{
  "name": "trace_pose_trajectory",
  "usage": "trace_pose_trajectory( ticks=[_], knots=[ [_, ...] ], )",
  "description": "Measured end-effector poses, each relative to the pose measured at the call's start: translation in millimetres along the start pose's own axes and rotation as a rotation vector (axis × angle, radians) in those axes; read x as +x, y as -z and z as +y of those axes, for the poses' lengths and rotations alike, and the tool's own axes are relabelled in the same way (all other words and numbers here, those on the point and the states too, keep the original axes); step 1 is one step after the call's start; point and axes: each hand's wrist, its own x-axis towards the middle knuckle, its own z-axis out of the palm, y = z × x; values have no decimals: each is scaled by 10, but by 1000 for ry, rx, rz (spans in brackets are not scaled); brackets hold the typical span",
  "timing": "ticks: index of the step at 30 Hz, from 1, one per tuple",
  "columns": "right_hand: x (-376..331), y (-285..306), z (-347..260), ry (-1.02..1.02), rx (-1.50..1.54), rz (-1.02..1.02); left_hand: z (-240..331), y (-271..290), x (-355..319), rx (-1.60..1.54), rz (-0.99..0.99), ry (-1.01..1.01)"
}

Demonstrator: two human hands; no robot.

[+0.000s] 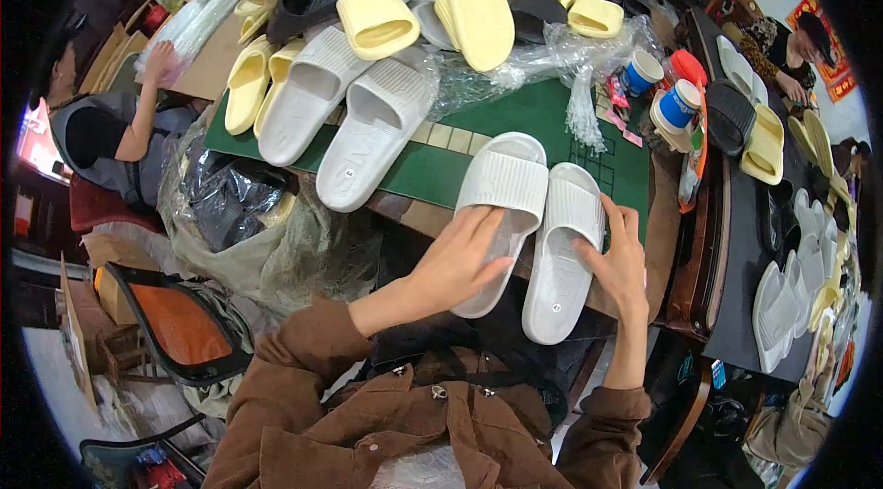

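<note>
Throughout a crowded workroom, slippers are heaped and lined up on tables, the nearest being topped with a flat dark-green mat (543,112) crossed by a row of cream squares (451,137). At the near edge of the mat, two white ribbed slide slippers are held side by side, open toes turned away from the wearer and heels brought past that edge. Beneath the strap of the left white ribbed slipper (504,178), the fingers of the left hand (464,254) are inserted, its thumb laid by the inner rim; whether the slipper is clamped cannot be told. By the right hand (622,261), the right white ribbed slipper (559,276) is pinched at its outer side, thumb inside and fingers outside. Over the mat's left part, two light-grey ribbed slides (363,153) are laid, with pale-yellow slides (246,84) set just beside them. Beyond the mat, yellow, black and grey slides (474,1) are piled behind crumpled clear plastic bags (515,75). Right of the mat, two blue-and-white paper cups (681,104) are stood; farther right, a dark-topped table (727,282) is lined with slippers. Left of the mat, black plastic (225,195) is held in a grey-green cloth sack (276,259)
</note>
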Motion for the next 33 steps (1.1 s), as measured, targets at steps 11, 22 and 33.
trace_pose_trajectory(
  ticks=[11, 22, 33],
  knots=[
    [80, -357, -400, 41, 71, 151, -224, -403, 316, 216, 239, 162],
    [-224, 373, -271, 9, 519, 183, -205, 1065, -59, 416, 555, 66],
    [-874, 1576, 678, -258, 299, 958, -2292, 2670, 34, 517, 764, 482]
  ],
)
